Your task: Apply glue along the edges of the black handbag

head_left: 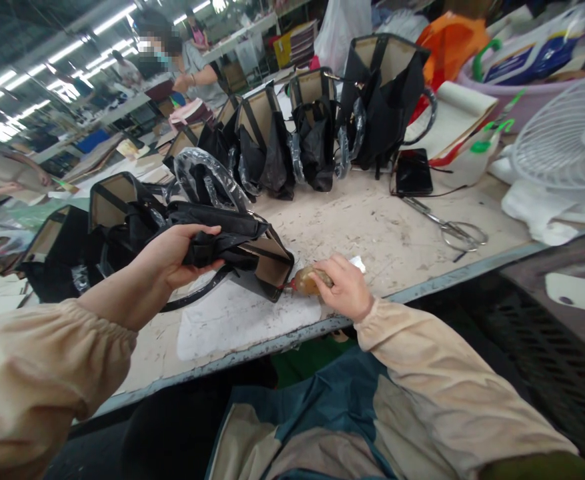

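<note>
My left hand (175, 257) grips a black bag (232, 243) with a tan lining, holding it on its side just above the worktable (372, 227). Its open end faces right. My right hand (345, 287) is closed around a small amber glue bottle (306, 281), whose red tip touches the bag's lower open edge. A white patch on the table lies under the bag. Both sleeves are beige.
A row of upright black bags (317, 127) stands along the back of the table, more at the left (62, 247). Scissors (452, 230), a black phone (413, 172) and a white fan (567, 140) lie to the right. Other people work at far tables.
</note>
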A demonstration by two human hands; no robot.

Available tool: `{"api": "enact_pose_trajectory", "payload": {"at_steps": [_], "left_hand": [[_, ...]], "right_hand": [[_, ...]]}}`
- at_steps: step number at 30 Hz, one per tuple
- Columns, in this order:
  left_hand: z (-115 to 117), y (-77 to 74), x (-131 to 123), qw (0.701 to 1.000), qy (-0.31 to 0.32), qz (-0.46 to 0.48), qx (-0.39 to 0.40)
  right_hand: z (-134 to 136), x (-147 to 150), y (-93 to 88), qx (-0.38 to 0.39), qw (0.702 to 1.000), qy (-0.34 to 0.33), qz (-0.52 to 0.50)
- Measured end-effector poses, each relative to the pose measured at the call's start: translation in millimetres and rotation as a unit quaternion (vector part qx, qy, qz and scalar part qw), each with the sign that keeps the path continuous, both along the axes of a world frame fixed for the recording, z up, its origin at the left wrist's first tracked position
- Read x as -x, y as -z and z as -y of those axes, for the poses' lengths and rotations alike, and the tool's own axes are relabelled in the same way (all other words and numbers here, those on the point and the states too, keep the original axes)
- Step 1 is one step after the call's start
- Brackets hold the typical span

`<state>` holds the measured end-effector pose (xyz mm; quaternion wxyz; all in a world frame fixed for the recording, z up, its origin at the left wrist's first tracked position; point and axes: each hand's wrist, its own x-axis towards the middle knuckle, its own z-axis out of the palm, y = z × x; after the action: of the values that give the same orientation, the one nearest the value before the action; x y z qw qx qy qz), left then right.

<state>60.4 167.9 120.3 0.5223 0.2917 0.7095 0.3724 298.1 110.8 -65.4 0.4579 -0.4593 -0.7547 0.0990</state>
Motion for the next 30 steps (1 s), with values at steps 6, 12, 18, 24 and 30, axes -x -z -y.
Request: {"api": "enact_pose_trajectory", "payload": {"at_steps": [6, 12, 18, 24, 30], "left_hand": [[-3.8, 0.1, -4.0, 1.0, 0.001, -0.001, -0.002], [-7.0, 1.8, -4.9, 1.0, 0.005, 0.005, -0.003], [-7.7, 2.0, -5.4, 1.0, 0.013, 0.006, -0.006], [-10.8, 4.3, -6.6, 1.0, 0.004, -0.008, -0.011], [-16.6, 6.9, -14.7, 1.0, -0.015, -0.009, -0.02]], "right_hand": [[-5.2, -3.4, 2.7, 0.004, 0.999, 0.033, 0.016], [-11.8, -5.5, 7.5, 0.009, 0.997, 0.07, 0.012], [-9.2, -3.0, 9.6, 0.021, 0.997, 0.075, -0.003], [-6.1, 2.6, 12.8, 0.032, 0.998, 0.029, -0.041], [-18.6, -6.9, 15.5, 0.01, 0.994, 0.109, -0.026]]}}
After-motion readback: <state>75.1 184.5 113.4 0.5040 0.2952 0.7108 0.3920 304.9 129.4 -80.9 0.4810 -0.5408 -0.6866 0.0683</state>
